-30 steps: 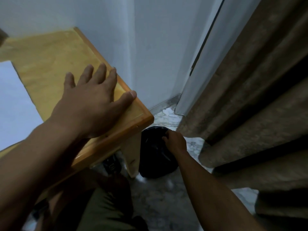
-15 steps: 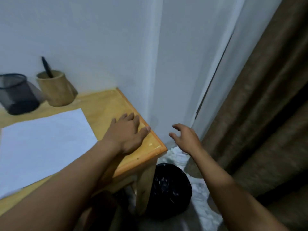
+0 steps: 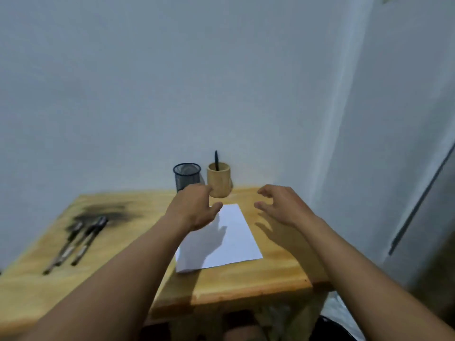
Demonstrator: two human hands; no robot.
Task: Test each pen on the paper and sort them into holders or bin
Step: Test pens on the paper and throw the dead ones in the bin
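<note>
A white sheet of paper [image 3: 229, 238] lies on the wooden table [image 3: 246, 279]. Behind it, against the wall, stand a black mesh holder [image 3: 186, 175] and a wooden holder [image 3: 218, 178] with one black pen [image 3: 216, 159] upright in it. Three pens [image 3: 76, 241] lie side by side on the table's left part, beside a dark smudge. My left hand [image 3: 194, 209] hovers over the paper's far left corner, fingers relaxed, holding nothing. My right hand [image 3: 280, 205] hangs above the table right of the paper, fingers loosely curled and empty.
A pale wall [image 3: 221, 82] runs behind the table and a corner column stands at the right. The black bin [image 3: 330, 327] shows partly under the table's front right corner. A dark burn-like smudge [image 3: 105, 214] marks the tabletop on the left.
My view swung up and left from the bin to the tabletop. My right hand rose from the bin to above the table. My left hand lifted off the table's edge.
</note>
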